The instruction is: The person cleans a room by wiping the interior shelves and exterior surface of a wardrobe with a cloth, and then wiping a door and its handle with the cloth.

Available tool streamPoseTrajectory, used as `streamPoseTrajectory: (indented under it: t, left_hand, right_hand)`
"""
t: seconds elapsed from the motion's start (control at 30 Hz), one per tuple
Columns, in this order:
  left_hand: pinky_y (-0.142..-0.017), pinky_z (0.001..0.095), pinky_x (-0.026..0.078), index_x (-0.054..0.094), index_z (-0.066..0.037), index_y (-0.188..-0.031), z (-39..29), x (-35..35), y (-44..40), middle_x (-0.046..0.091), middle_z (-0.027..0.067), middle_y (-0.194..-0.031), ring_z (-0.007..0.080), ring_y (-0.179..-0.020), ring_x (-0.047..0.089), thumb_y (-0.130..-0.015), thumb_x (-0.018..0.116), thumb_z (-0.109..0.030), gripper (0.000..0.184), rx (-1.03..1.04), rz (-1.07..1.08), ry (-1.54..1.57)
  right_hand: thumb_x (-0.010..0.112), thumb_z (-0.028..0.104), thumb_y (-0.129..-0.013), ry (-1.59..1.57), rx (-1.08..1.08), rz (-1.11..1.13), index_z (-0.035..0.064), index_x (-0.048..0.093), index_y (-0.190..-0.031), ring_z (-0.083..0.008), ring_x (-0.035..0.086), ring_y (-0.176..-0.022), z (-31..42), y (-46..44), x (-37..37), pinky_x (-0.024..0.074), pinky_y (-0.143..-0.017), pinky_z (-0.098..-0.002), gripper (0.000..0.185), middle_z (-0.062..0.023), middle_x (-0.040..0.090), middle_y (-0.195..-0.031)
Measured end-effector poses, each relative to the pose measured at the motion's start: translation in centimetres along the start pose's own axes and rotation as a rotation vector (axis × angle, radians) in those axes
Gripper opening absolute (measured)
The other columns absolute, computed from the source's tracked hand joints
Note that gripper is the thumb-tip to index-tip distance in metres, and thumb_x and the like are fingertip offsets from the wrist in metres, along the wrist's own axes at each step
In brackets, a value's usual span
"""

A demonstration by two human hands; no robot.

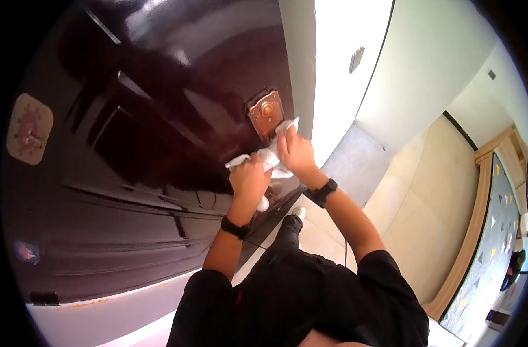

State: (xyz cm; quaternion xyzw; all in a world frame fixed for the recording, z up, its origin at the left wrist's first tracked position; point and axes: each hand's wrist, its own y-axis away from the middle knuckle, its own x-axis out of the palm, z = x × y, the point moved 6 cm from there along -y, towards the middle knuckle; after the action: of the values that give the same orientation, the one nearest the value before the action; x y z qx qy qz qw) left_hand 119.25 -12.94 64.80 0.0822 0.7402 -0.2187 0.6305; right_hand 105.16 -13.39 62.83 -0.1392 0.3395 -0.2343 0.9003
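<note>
A white cloth (269,157) is bunched between my two hands at the edge of a glossy dark brown door (177,115). My left hand (249,178) has its fingers closed around the cloth's left part. Farther right and a little higher, my right hand (295,152) grips the other end, with a corner sticking out above the fingers. Just above the cloth is a copper-coloured lock plate (266,113) with a round knob on it. The cloth and my hands hide the lower end of the plate, so any handle there cannot be made out.
Stickers (30,128) are on the door at the left. A white wall with a switch (356,59) stands right of the door frame. Beige floor tiles (411,196) lead to a wooden bed frame (469,231) with a patterned grey mattress. My shoe (299,213) is below my hands.
</note>
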Motion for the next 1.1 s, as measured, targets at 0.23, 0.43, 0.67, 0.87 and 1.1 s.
streamPoseTrajectory:
  t: [0.23, 0.43, 0.67, 0.87, 1.1]
  left_hand:
    - [-0.067, 0.0444, 0.05, 0.059, -0.004, -0.109, 1.9, 3.7, -1.1, 0.065, 0.0199, -0.085, 0.0371, -0.079, 0.063, -0.068, 0.076, -0.037, 0.056, 0.064, 0.149, 0.433]
    - [-0.081, 0.044, 0.047, 0.061, -0.011, -0.115, -3.4, 2.7, -2.7, 0.062, 0.0119, -0.102, 0.0344, -0.094, 0.057, -0.072, 0.07, -0.017, 0.044, 0.633, -0.352, 0.06]
    - [-0.092, 0.0472, 0.041, 0.046, -0.003, -0.121, -0.9, 11.1, -2.1, 0.043, 0.0143, -0.124, 0.0322, -0.108, 0.052, -0.08, 0.066, -0.032, 0.054, 0.451, -0.968, -0.028]
    - [-0.069, 0.0386, 0.048, 0.056, -0.006, -0.06, -5.1, 3.1, -9.9, 0.053, 0.0122, -0.065, 0.0283, -0.071, 0.057, -0.068, 0.059, -0.018, 0.015, 0.024, -0.255, -0.081]
    - [-0.067, 0.0418, 0.043, 0.06, -0.009, -0.08, -5.7, 10.0, -5.0, 0.057, 0.016, -0.087, 0.0352, -0.077, 0.052, -0.085, 0.059, -0.042, 0.034, -0.1, -0.622, 0.065]
  right_hand:
    - [0.043, 0.019, -0.093, -0.302, -0.06, 0.023, 0.001, 0.049, -0.088, -0.0464, 0.054, -0.061, -4.6, 0.5, 2.1, 0.0405, -0.054, -0.0531, 0.02, -0.025, 0.057, -0.069]
    - [0.041, 0.002, -0.088, -0.411, -0.382, -0.057, -0.0053, 0.055, -0.109, -0.0428, 0.059, -0.092, -9.4, -2.8, 0.7, 0.0462, -0.082, -0.0433, 0.026, -0.0262, 0.059, -0.102]
    - [0.05, 0.016, -0.088, -0.468, -0.412, 0.115, -0.0125, 0.029, -0.134, -0.047, 0.029, -0.129, -7.2, -10.5, -0.9, 0.023, -0.107, -0.0453, 0.058, -0.032, 0.025, -0.141]
    - [0.06, 0.014, -0.086, -0.713, -0.247, 0.228, -0.0053, 0.048, -0.119, -0.0348, 0.057, -0.099, -9.2, -14.3, 1.8, 0.0436, -0.086, -0.0398, 0.04, -0.0225, 0.057, -0.108]
    - [0.063, 0.013, -0.085, -0.816, -0.159, 0.311, 0.0014, 0.059, -0.1, -0.0311, 0.062, -0.079, -10.0, -14.6, 2.0, 0.0489, -0.069, -0.0355, 0.02, -0.0156, 0.064, -0.09]
